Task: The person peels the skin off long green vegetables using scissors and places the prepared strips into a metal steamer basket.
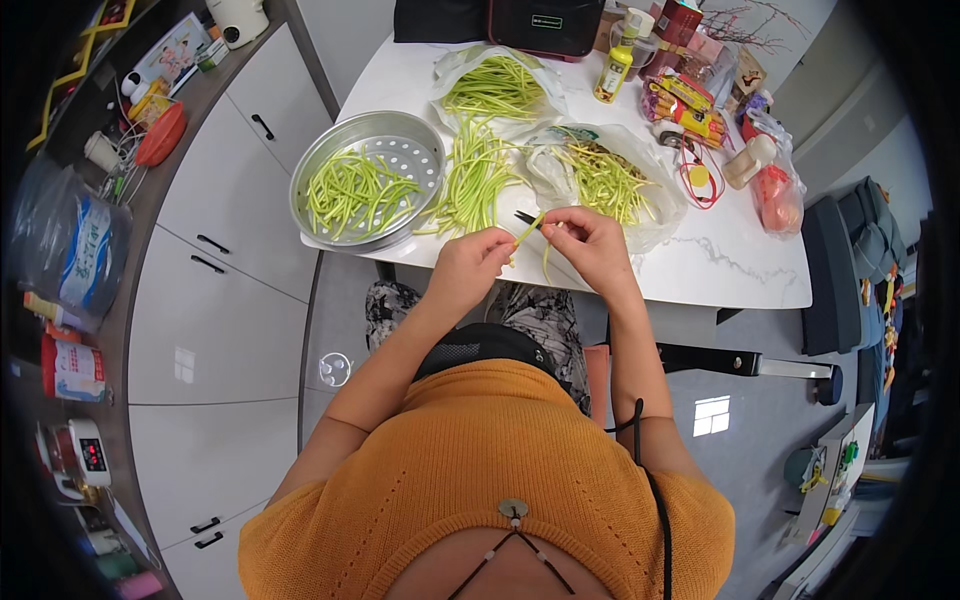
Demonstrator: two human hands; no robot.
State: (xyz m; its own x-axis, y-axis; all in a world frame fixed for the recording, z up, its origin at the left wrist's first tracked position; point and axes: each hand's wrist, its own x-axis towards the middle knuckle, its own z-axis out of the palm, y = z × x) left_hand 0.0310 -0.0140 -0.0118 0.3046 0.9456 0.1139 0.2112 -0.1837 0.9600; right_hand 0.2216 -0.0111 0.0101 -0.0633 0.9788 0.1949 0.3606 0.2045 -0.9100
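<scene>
Over the table's near edge, my left hand point(470, 268) pinches one end of a thin green vegetable stem point(529, 232). Close beside it, my right hand point(594, 254) is closed at the stem's other end. A small dark pointed thing point(524, 217) shows at the right fingertips; its kind is unclear. Just beyond my hands lies a loose pile of long green stems point(472, 180). To the left, a round metal steamer pan point(425, 150) with a perforated bottom holds shorter stem pieces point(358, 190). Right of the pile, an open plastic bag point(548, 178) contains stems and brownish scraps point(608, 180).
Another plastic bag point(550, 88) of long stems point(493, 86) sits farther back. A yellow bottle point(614, 72), packaged food point(690, 105), a red cord point(697, 180) and a bag with a red item point(776, 195) stand along the right. Cabinets point(220, 330) line the left.
</scene>
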